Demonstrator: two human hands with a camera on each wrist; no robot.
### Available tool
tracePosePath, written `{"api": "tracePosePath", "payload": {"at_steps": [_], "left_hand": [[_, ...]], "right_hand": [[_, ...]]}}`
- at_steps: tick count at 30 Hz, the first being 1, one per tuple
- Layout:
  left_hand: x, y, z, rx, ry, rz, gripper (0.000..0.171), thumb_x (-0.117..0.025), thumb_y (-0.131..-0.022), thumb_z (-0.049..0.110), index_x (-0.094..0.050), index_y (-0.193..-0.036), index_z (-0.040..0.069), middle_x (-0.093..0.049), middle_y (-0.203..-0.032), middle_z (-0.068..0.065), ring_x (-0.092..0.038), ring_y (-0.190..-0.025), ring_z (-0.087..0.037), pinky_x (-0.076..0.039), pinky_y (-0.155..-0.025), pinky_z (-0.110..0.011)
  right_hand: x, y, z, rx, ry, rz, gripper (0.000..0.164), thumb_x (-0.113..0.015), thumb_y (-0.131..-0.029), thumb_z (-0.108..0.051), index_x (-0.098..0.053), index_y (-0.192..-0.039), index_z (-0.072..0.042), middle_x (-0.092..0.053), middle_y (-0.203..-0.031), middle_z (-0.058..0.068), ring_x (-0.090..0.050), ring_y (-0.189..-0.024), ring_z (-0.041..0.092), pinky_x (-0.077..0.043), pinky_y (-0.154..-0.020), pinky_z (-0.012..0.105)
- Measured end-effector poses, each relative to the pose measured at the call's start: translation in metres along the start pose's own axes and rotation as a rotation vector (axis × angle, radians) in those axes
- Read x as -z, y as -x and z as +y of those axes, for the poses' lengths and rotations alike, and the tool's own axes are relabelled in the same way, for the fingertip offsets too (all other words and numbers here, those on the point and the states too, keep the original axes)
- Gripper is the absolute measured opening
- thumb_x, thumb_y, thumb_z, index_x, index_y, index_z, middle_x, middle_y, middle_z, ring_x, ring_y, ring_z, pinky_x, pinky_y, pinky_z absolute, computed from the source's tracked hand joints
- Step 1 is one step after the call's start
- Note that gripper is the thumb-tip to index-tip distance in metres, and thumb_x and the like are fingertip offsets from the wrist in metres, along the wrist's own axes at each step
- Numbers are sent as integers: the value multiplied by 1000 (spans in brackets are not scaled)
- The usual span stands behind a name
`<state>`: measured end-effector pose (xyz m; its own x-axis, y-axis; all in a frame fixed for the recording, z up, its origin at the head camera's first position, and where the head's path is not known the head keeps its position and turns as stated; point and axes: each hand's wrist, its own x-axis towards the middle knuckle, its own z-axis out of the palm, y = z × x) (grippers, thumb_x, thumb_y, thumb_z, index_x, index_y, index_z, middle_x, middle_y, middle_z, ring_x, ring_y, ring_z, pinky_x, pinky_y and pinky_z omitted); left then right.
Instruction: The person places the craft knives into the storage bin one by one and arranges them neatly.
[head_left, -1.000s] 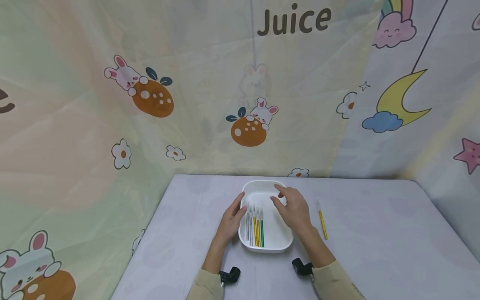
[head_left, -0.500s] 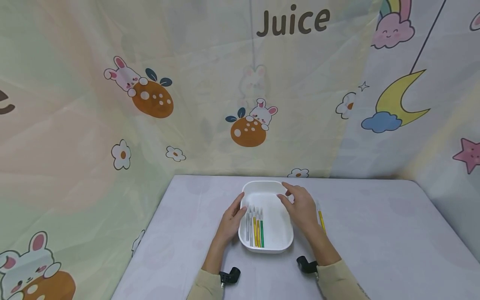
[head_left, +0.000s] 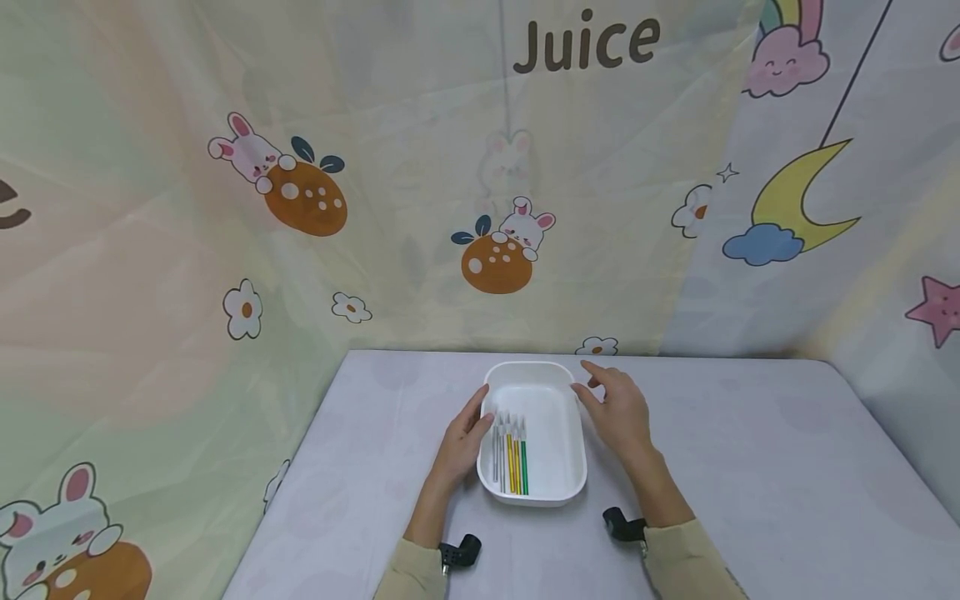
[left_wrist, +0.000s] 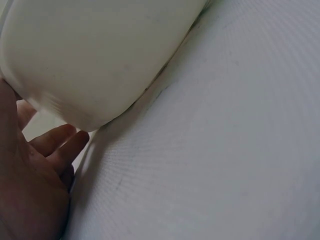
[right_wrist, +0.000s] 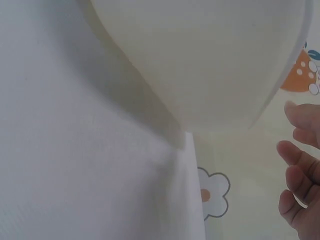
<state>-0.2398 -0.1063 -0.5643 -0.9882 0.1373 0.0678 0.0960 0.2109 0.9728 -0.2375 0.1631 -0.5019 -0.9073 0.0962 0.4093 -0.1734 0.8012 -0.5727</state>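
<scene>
A cartoon-printed backdrop (head_left: 300, 208) hangs behind the table (head_left: 750, 467).

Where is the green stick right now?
In the head view, the thin green stick lies inside the white plastic tray, rightmost in a row of grey and yellow sticks, between the left hand and right hand.

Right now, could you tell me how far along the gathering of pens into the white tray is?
Done: several pens lie side by side inside the white tray. In hand: the left hand rests against the tray's left side, while the right hand hovers open over the table just right of the tray, holding nothing. Left: any pen outside the tray is hidden under that hand.
</scene>
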Motion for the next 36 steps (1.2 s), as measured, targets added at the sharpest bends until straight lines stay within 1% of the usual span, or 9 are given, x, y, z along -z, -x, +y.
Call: {"api": "tracePosePath", "payload": {"at_steps": [5,8,11,18,20,26,30,33,36], "left_hand": [[0,0,0,-1,-1,1,54,-52,-109,28,-39,-162,29,-34,-168,14,-27,-159,-15,-24,-131,-44],[-1,-1,-1,4,-2,1,53,-52,-109,28,-40,-161,31,-34,-167,15,-27,-159,-14,-24,-131,-43],[-1,-1,-1,-1,-2,0,53,-52,-109,28,-40,-161,31,-34,-168,12,-27,-159,-14,-23,-131,-43],[0,-1,-1,7,0,0,51,-52,-109,28,-41,-158,39,-34,-167,16,-27,-158,-14,-24,-131,-43],[0,-1,-1,7,4,-2,52,-52,-110,28,-41,-159,37,-34,-167,15,-27,-158,-13,-24,-131,-42],[0,-1,-2,8,8,-2,52,-52,-109,27,-41,-159,36,-34,-167,15,-27,-158,-14,-24,-131,-43],[0,-1,-3,5,11,-3,53,-52,-109,26,-40,-161,32,-34,-168,13,-27,-159,-17,-24,-131,-45],[0,-1,-2,3,7,-4,53,-52,-109,26,-40,-161,33,-33,-168,12,-27,-159,-17,-24,-131,-45],[0,-1,-1,3,1,-2,52,-52,-109,26,-40,-160,36,-33,-169,11,-27,-159,-16,-24,-131,-44]], "right_hand": [[2,-1,8,-18,8,1,50,-77,-96,-27,-64,-142,-11,-73,-105,13,-58,-83,25,-51,-68,33],[4,-2,12,-38,14,-2,50,-76,-96,-27,-64,-142,-11,-73,-107,14,-58,-83,25,-52,-68,34],[6,-4,17,-47,24,1,50,-76,-97,-28,-63,-143,-10,-73,-107,15,-59,-83,26,-52,-69,35],[11,-7,28,-44,16,22,48,-76,-96,-24,-65,-140,-8,-73,-106,17,-57,-79,26,-48,-67,34],[12,-7,30,-50,12,21,48,-76,-96,-23,-65,-140,-8,-73,-106,17,-56,-78,26,-47,-67,34],[19,-7,37,-78,0,0,47,-75,-97,-25,-65,-140,-7,-72,-108,18,-55,-79,27,-45,-66,33],[21,-8,42,-88,2,-17,48,-74,-98,-25,-64,-141,-7,-71,-108,19,-54,-76,26,-43,-63,31],[21,-8,46,-95,3,-27,49,-73,-98,-26,-64,-142,-7,-71,-108,19,-53,-75,25,-42,-61,29],[21,-9,49,-107,8,-43,50,-73,-98,-27,-63,-143,-6,-71,-108,19,-53,-76,25,-41,-61,29]]}}
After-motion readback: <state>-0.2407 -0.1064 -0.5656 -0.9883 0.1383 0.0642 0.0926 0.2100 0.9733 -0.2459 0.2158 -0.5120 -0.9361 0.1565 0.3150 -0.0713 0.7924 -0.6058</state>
